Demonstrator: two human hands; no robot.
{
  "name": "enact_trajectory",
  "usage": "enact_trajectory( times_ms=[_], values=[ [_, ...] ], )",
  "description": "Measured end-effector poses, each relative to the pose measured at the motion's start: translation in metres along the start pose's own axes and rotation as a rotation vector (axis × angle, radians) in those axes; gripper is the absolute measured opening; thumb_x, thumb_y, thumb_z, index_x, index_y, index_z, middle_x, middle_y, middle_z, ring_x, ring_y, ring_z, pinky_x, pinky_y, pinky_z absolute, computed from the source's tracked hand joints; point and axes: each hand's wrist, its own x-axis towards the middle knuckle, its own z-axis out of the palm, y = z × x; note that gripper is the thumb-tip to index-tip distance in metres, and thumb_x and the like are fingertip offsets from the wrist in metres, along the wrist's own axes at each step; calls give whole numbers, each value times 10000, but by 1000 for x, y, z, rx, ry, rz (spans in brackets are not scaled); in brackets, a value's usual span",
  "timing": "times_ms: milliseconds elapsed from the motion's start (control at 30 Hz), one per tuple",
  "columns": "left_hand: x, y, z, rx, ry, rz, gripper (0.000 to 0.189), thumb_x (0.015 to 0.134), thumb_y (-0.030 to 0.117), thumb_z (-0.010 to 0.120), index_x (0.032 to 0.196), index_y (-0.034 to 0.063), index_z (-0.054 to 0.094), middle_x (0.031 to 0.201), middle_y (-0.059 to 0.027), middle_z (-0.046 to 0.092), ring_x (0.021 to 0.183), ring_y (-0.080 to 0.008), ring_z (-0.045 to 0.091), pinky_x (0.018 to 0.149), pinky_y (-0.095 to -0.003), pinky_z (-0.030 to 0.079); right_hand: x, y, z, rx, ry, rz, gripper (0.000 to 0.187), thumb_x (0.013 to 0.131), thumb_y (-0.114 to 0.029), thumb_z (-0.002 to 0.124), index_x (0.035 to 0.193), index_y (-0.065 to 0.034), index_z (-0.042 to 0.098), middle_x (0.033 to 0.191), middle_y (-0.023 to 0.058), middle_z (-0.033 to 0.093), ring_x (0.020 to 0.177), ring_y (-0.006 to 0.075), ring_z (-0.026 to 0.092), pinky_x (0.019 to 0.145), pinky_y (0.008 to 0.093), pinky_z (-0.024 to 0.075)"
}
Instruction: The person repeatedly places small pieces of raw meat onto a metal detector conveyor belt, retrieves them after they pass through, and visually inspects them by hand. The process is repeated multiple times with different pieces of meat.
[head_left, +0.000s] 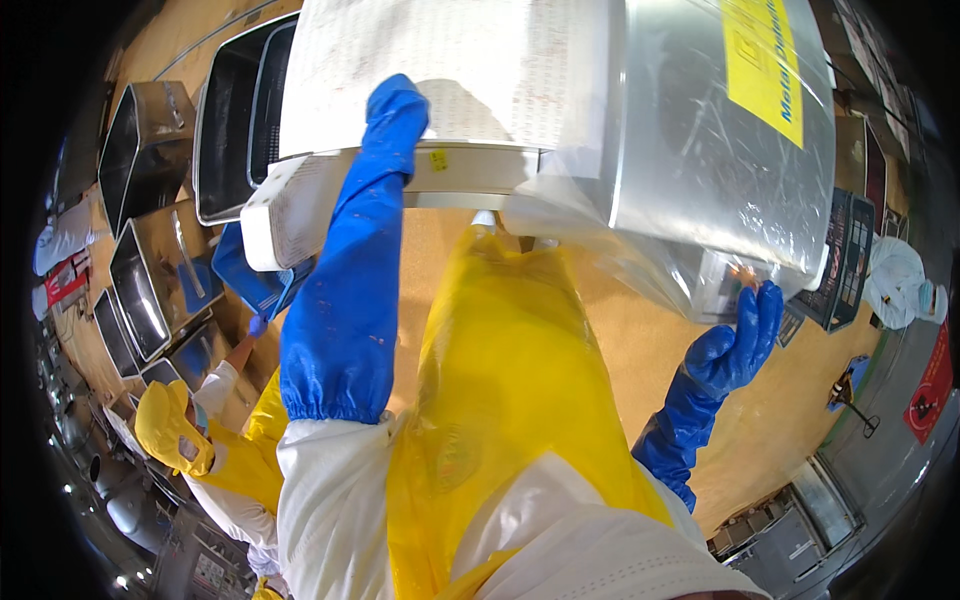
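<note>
My left hand (397, 105), in a long blue rubber glove, is over the white conveyor belt (480, 67); its fingers look curled, but whether it holds anything is hidden. A steel metal detector housing (675, 127), wrapped in clear plastic film (592, 206), stands over the belt's right part. My right hand (739, 337), also in a blue glove, is raised palm up beside the film-covered control panel (727, 281) at the housing's lower edge. Its fingertips are at the panel's edge, and nothing shows in the palm.
Black bins (232, 112) stand at the belt's left end, with several steel tubs (142, 285) and a blue basket (251, 274) nearby. A co-worker in a yellow cap and apron (244, 457) reaches toward the tubs. A dark crate (836, 262) is right of the detector; a pallet jack (851, 390) stands farther off.
</note>
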Motion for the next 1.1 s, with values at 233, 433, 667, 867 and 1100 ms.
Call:
enact_trajectory(
  times_ms=[233, 433, 667, 867, 1100],
  values=[
    [-98, 113, -150, -1338, -149, 268, 216, 897, 7, 644, 1100, -63, 666, 885, -157, 716, 812, -241, 717, 748, -346, 616, 25, -18, -31, 294, 305, 345, 414, 982, -204, 512, 1212, 126, 612, 1171, 233, 686, 979, 262, 686, 875, 327, 540],
    [-270, 234, -187, -1247, -422, 809, 216, 962, 59, 641, 1156, -23, 687, 1013, -129, 724, 850, -179, 707, 759, -308, 598, 76, -35, -14, 732, 16, 281, 504, 828, -169, 808, 1271, -12, 627, 1004, 147, 715, 821, 224, 706, 685, 335, 559],
    [-320, 297, -158, -1133, -519, 633, 319, 1005, 101, 601, 1300, -21, 586, 1007, -142, 715, 882, -175, 701, 775, -293, 584, 63, 32, -20, 433, -40, 175, 356, 882, -272, 736, 1205, -134, 679, 953, 150, 717, 768, 347, 699, 671, 381, 569],
    [-318, 295, -176, -1136, 236, 617, 322, 1013, 178, 571, 1257, -20, 638, 780, -119, 702, 635, -159, 659, 621, -261, 540, 103, 206, 20, 476, -11, 560, 327, 942, -353, 672, 1171, -125, 720, 927, 119, 737, 824, 208, 701, 783, 333, 544],
    [-297, 172, -99, -921, 537, -208, 394, 973, 355, 595, 1145, 16, 700, 638, -70, 646, 495, -119, 559, 451, -251, 398, 105, 452, 249, -133, -585, 513, 355, 929, -386, 590, 1129, -119, 710, 1116, 170, 716, 1035, 380, 676, 900, 468, 525]
  ],
)
